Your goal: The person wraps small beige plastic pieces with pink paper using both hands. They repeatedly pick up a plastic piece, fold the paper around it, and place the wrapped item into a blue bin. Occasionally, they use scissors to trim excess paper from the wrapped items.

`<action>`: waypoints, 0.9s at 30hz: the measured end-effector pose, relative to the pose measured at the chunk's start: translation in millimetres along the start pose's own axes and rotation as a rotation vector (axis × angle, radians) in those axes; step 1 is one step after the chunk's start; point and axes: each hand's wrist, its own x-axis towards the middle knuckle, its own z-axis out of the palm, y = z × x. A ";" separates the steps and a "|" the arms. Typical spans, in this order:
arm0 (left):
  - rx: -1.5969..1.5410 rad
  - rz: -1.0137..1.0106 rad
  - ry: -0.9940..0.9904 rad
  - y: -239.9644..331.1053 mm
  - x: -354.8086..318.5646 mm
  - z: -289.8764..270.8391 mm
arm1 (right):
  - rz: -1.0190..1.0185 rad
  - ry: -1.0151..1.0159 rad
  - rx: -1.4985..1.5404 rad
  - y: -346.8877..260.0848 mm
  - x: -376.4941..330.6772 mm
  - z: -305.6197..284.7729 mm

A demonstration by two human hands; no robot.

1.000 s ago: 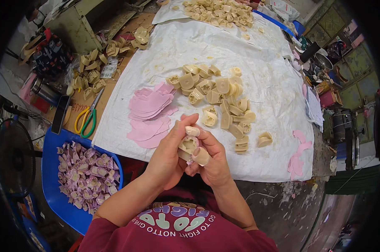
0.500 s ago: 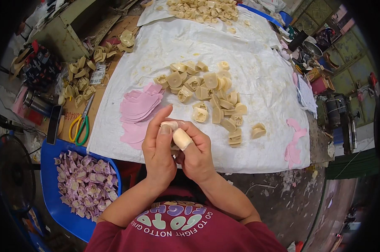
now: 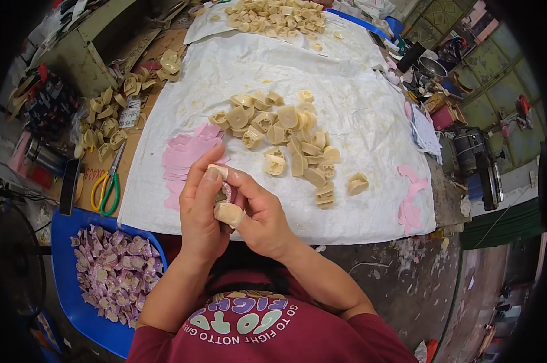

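My left hand (image 3: pixel 202 212) and my right hand (image 3: pixel 260 213) are pressed together just above the near edge of the white sheet (image 3: pixel 358 199), both closed around one small beige heel-shaped piece (image 3: pixel 227 213) with a bit of pink lining showing between the fingers. Taped fingertips cover part of it. Just beyond my hands lies a stack of pink cut-out liners (image 3: pixel 185 158). A loose heap of beige pieces (image 3: pixel 285 136) sits in the middle of the sheet.
A blue tray (image 3: pixel 74 302) at my lower left holds several purple-wrapped pieces (image 3: pixel 116 272). Scissors with yellow and green handles (image 3: pixel 107 187) lie left of the sheet by more beige pieces (image 3: pixel 107 121). Another beige pile (image 3: pixel 273 15) is far back. Pink scraps (image 3: pixel 409 199) lie right.
My hands have drawn nearer to my body with the beige piece and turned it between them; my left fingers now fold over its top.
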 end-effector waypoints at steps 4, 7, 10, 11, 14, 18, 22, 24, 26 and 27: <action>-0.057 -0.189 -0.170 1.3 3.8 -24.1 | 0.093 -0.059 -0.107 2.9 3.4 -7.6; -0.268 -0.226 -0.223 1.4 -1.4 -26.5 | -0.128 -0.051 -0.292 -1.5 13.7 -14.1; -0.374 -0.297 -0.354 5.6 -7.6 -26.8 | 0.082 0.034 -0.007 -7.8 11.5 -11.1; -0.351 -0.304 -0.326 8.3 -8.9 -29.0 | 0.170 0.056 0.096 -9.6 10.1 -11.3; -0.300 -0.319 -0.251 16.4 -14.1 -27.1 | 0.174 -0.031 0.227 -10.4 11.1 -12.3; -0.231 -0.202 -0.272 13.0 -18.5 -30.2 | 0.351 -0.060 0.514 -16.7 6.3 -6.4; 0.320 0.170 -0.398 8.1 -14.1 -47.0 | 0.223 0.019 0.469 -0.8 4.1 -13.0; 0.726 0.479 -0.480 16.5 -7.7 -49.1 | 0.330 0.135 0.482 -9.6 2.1 -14.1; 0.990 0.634 -0.553 22.2 -2.5 -53.5 | 0.466 0.081 0.425 -6.1 -0.7 -22.1; 1.127 0.713 -0.589 24.6 -0.7 -54.4 | 0.531 0.052 0.397 -5.3 -1.1 -25.4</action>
